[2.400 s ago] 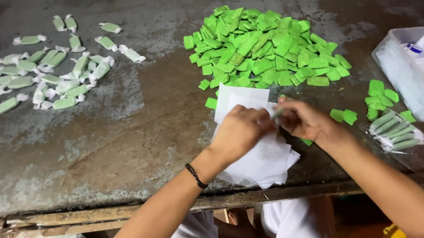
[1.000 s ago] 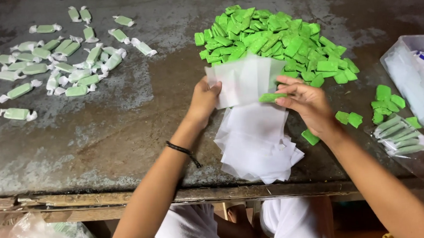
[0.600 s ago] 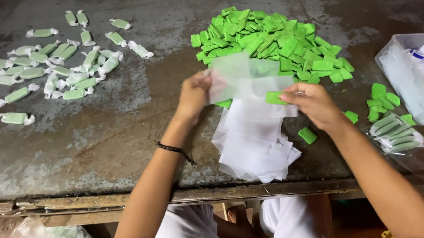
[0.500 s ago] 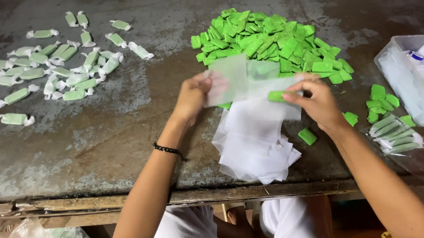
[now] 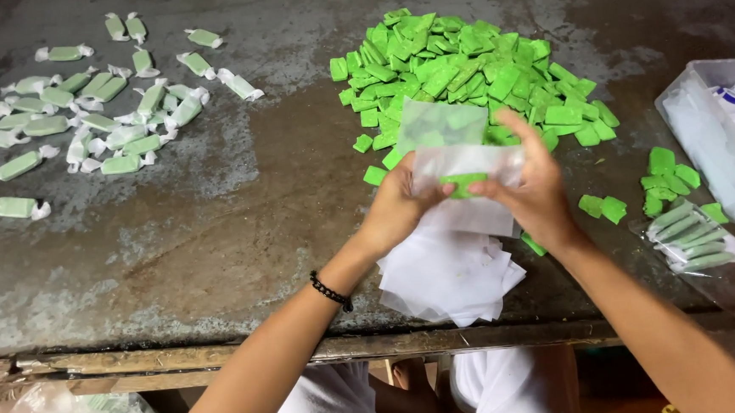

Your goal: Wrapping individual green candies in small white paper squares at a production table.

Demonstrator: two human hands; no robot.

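Green candy (image 5: 465, 182), clear wrapper (image 5: 457, 141)

Both hands (image 5: 469, 193) have drawn together, folding the clear wrapper (image 5: 465, 154) over the green piece (image 5: 465, 182).

Wrapped green sweets (image 5: 90, 113) lay scattered at the far left of the worn table (image 5: 242, 240). A clear plastic tub (image 5: 720, 138) stood at the right, with a bagged bundle of sweets (image 5: 693, 242) nearer.

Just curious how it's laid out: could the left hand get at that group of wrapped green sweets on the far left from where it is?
Probably, with a long stretch. The left hand is busy holding a wrapper, but only bare table lies between it and the wrapped sweets.
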